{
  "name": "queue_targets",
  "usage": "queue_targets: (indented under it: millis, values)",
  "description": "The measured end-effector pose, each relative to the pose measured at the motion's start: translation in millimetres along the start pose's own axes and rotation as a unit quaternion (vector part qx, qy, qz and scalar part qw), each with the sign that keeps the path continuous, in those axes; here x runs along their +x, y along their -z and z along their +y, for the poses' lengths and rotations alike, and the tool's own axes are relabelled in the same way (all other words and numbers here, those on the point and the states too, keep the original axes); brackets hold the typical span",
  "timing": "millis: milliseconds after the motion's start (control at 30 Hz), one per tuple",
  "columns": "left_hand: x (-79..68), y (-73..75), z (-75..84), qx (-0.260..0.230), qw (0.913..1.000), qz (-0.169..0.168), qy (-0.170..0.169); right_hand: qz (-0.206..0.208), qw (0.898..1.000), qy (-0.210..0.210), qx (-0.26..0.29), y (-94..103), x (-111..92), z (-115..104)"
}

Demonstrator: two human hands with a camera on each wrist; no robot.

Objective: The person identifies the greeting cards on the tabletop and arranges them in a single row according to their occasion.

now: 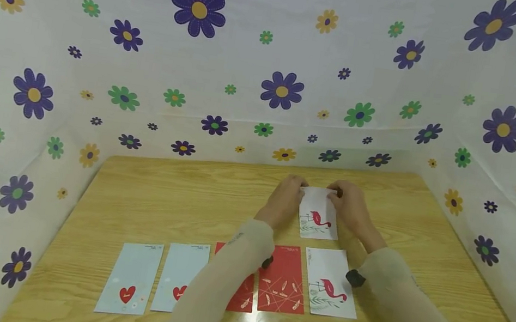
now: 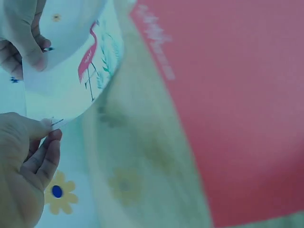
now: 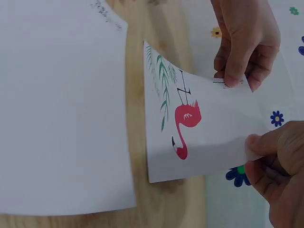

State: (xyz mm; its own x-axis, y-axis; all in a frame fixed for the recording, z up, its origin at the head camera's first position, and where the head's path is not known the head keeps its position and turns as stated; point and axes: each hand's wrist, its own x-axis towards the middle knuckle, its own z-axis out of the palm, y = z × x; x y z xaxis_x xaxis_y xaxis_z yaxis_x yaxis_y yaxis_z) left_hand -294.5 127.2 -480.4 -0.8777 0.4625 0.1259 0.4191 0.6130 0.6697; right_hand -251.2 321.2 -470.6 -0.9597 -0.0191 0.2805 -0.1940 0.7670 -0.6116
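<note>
Between both hands is a white flamingo greeting card (image 1: 320, 205), standing tilted at the far part of the table with its top edge raised. My left hand (image 1: 284, 200) pinches the upper left corner between thumb and fingers, beside the small printed text. The upper right corner is pinched by my right hand (image 1: 352, 210). In the right wrist view the card (image 3: 213, 128) bends slightly, its lower edge close over the wood. A second flamingo card (image 1: 330, 281) lies flat nearer me, in line below the held one.
Left of the flat flamingo card lie two red cards (image 1: 283, 280), one partly covered by my left sleeve (image 1: 221, 282). Two pale blue cards with hearts (image 1: 130, 278) continue the row. Flower-patterned white cloth (image 1: 231, 69) encloses the wooden table (image 1: 173, 198) at the back and sides.
</note>
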Motion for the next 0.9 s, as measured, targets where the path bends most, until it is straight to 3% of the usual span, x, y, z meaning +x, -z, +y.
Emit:
queue_targets:
  millis: [67, 300, 567, 733, 900]
  values:
    - [0.9, 5.7, 2.3, -0.026, 0.9994, 0.02, -0.007, 0.019, 1.0, 0.003, 0.01, 7.1, 0.2, -6.2]
    - [0.9, 26.3, 16.3, -0.06, 0.9913, 0.075, -0.091, 0.051, 0.999, -0.005, 0.018, 38.9, -2.8, -24.1]
    - [-15.0, 42.3, 51.5, -0.141, 0.9785, 0.105, -0.108, 0.039, 0.997, -0.025, 0.06, 82.5, -18.0, -41.0]
    - [-23.0, 40.8, 70.9, -0.179, 0.9742, 0.094, -0.1, 0.003, 0.995, -0.043, 0.09, 107.3, -24.9, -38.5]
    - [-31.4, 31.2, 86.5, -0.218, 0.9735, 0.049, -0.047, -0.057, 0.99, -0.065, 0.115, 125.8, -32.3, -27.2]
